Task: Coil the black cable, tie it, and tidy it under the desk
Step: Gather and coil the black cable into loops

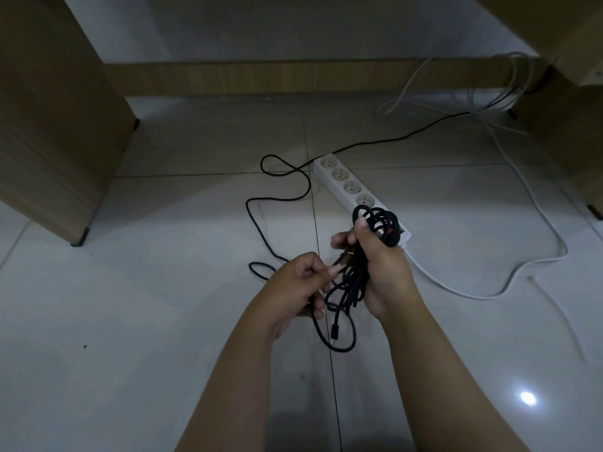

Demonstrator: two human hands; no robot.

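My right hand (381, 265) grips a bundle of black cable (380, 223) whose loops stick out above the fist and hang below it. A small red mark shows among the upper loops. My left hand (300, 285) pinches a strand of the same cable beside the bundle. A plug end (334, 332) dangles under my hands. The loose rest of the cable (277, 199) snakes over the white floor tiles toward the back right, past the power strip.
A white power strip (346, 182) lies on the floor just behind my hands, its white cord (509, 288) curving right. Wooden desk panels stand at left (55, 125) and right (561, 132), joined by a low crossbar (277, 78). White cables (509, 93) bunch at the back right.
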